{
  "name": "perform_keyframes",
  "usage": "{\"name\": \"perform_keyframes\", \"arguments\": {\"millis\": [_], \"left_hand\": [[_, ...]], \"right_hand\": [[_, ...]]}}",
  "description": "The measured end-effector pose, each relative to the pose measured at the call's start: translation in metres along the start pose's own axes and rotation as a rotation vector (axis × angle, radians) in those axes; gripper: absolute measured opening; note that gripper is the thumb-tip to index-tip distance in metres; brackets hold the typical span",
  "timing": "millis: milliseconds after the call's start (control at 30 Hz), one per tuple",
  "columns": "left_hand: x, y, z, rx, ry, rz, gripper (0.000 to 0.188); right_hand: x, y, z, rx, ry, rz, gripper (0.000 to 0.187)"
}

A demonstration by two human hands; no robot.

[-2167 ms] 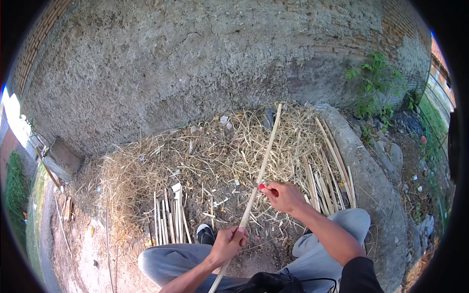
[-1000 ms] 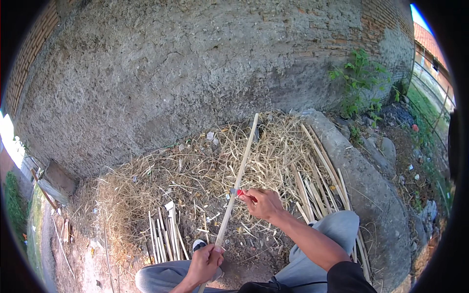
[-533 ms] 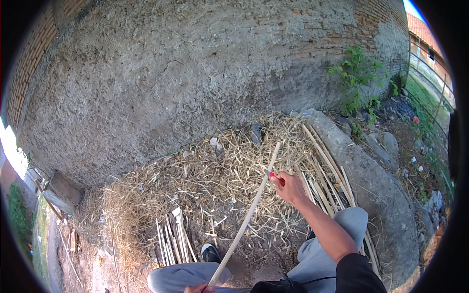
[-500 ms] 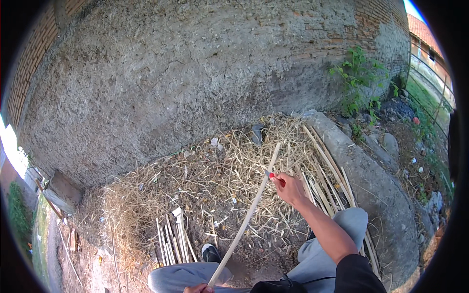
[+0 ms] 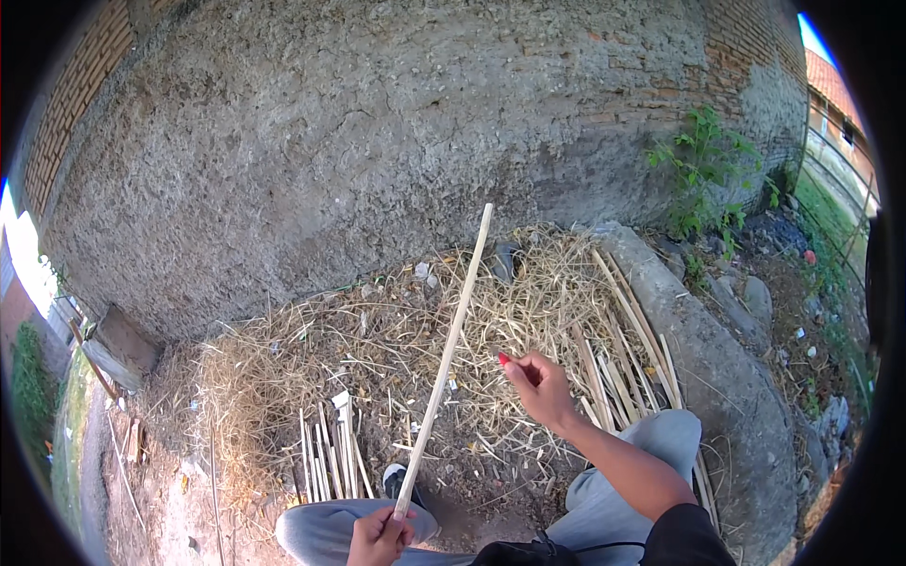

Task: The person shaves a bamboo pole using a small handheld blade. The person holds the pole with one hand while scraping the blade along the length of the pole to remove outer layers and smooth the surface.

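The blade has come off the work. Half a second ago the red-handled knife (image 5: 503, 358) sat against the pale strip (image 5: 444, 371), toward its far end; now it's clear to the right, with a visible gap between them. The strip has swung leftward too, and the left hand (image 5: 379, 537) shows more fully at the lower edge.

Left hand: closed around the strip's near end, thumb on top. Right hand: (image 5: 541, 389) fingers curled on the knife, red part poking out past the index finger — most of the handle is hidden in the grip. The strip slants up and away from the person, over the loose straw (image 5: 528, 307), its far tip in line with the wall (image 5: 377, 160); can't tell whether it touches.

Reads as a break between blade strokes, with the strip perhaps being re-angled or checked — a judgement only. Whether its surface is finished: can't tell. More strips lie in a left bundle (image 5: 332, 457) and a right bundle (image 5: 618, 377), both apart from the held one.
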State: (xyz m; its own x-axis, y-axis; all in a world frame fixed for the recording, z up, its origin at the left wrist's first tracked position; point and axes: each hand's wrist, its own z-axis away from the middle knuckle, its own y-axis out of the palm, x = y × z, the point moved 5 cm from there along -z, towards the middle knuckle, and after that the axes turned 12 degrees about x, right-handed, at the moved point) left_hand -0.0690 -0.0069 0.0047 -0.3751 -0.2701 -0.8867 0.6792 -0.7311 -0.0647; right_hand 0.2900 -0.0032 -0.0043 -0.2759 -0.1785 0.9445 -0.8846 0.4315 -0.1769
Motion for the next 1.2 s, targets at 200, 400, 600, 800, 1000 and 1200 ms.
{"name": "perform_keyframes", "arguments": {"millis": [200, 400, 600, 800, 1000, 1200], "left_hand": [[-0.048, 0.026, -0.078, 0.065, 0.092, -0.032, 0.028], [-0.055, 0.035, -0.109, 0.06, 0.224, -0.142, 0.029], [-0.049, 0.042, -0.123, 0.058, 0.263, -0.178, 0.028], [-0.046, 0.042, -0.132, 0.038, 0.312, -0.252, 0.028], [-0.047, 0.04, -0.131, 0.011, 0.33, -0.292, 0.028], [-0.047, 0.042, -0.128, -0.051, 0.358, -0.412, 0.029]], "right_hand": [[0.029, 0.051, 0.033, 0.206, -0.192, 0.276, 0.025], [0.032, 0.054, 0.035, 0.231, -0.199, 0.387, 0.023], [0.032, 0.051, 0.033, 0.178, -0.262, 0.512, 0.022], [0.032, 0.055, 0.031, 0.29, -0.092, 0.541, 0.022], [0.028, 0.058, 0.033, 0.269, -0.192, 0.574, 0.018], [0.022, 0.062, 0.035, 0.271, -0.208, 0.666, 0.018]]}}
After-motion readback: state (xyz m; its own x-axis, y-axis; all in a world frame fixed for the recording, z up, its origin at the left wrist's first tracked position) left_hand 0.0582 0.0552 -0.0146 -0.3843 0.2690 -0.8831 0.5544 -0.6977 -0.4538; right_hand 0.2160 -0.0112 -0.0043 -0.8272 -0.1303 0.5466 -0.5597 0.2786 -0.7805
